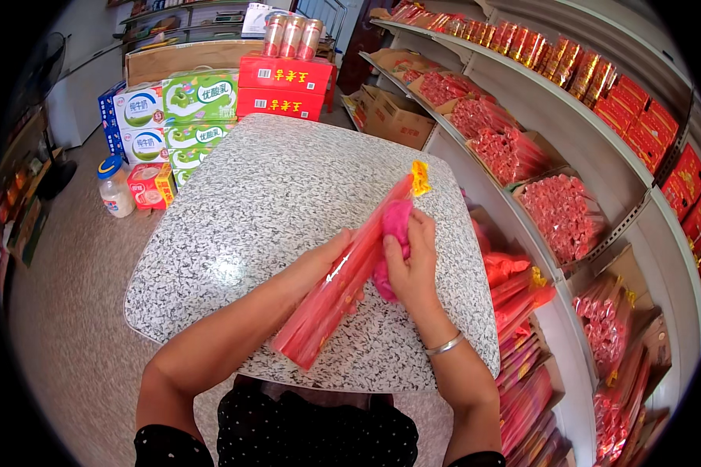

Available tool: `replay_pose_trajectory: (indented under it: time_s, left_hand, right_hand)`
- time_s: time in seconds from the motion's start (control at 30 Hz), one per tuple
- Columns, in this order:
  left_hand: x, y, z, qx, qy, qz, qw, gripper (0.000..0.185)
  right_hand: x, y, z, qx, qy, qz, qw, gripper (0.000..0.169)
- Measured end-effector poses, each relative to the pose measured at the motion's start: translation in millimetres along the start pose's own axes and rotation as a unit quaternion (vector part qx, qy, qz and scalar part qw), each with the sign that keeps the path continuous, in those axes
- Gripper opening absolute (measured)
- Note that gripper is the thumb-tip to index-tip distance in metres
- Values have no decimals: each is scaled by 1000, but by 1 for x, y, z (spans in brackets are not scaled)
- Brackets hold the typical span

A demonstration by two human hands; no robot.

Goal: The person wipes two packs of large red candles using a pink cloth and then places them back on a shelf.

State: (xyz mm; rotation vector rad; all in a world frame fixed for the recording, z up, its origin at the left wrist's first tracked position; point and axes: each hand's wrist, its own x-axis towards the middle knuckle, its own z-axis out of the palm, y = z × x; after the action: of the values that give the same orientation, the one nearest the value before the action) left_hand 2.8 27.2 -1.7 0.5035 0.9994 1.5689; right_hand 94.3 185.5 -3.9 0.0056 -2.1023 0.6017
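Observation:
A long bundle of red sticks in clear plastic wrap (333, 303), possibly incense or candles, slants above the speckled tabletop (257, 192). Its far end is gathered under a yellow tie (420, 178). My left hand (330, 251) grips the bundle around its middle, with most of the fingers hidden beneath it. In my right hand (415, 262) is a bright pink cloth (396, 225), crumpled and pressed against the bundle's right side near the tied end. A silver bangle circles my right wrist.
Shelves (502, 146) on the right hold red wrapped bundles (561, 216) in cardboard boxes. Red drink cartons (280, 87) topped with cans stand beyond the table, beside milk cartons (143, 111). A blue-lidded jar (117, 190) and a standing fan (52, 134) are at left.

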Motion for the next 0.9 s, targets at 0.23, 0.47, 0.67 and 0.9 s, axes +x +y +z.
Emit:
replay_pose_trajectory:
  time_s: [0.23,0.47,0.67,0.9]
  left_hand:
    - [10,2,-10,-88,59,61,992,40]
    - [17,-1,-2,-147,66,49,986,38]
    - [-10,6,10,103,-11,80,991,44]
    - [4,-1,1,93,32,104,990,57]
  right_hand:
    - [-29,-77,17,6,-130,-346,929,38]
    - [-11,-53,7,-58,-88,-285,953,40]
    - [14,-6,-18,-106,94,-45,989,30]
    - [18,11,-27,-14,100,30,994,26]
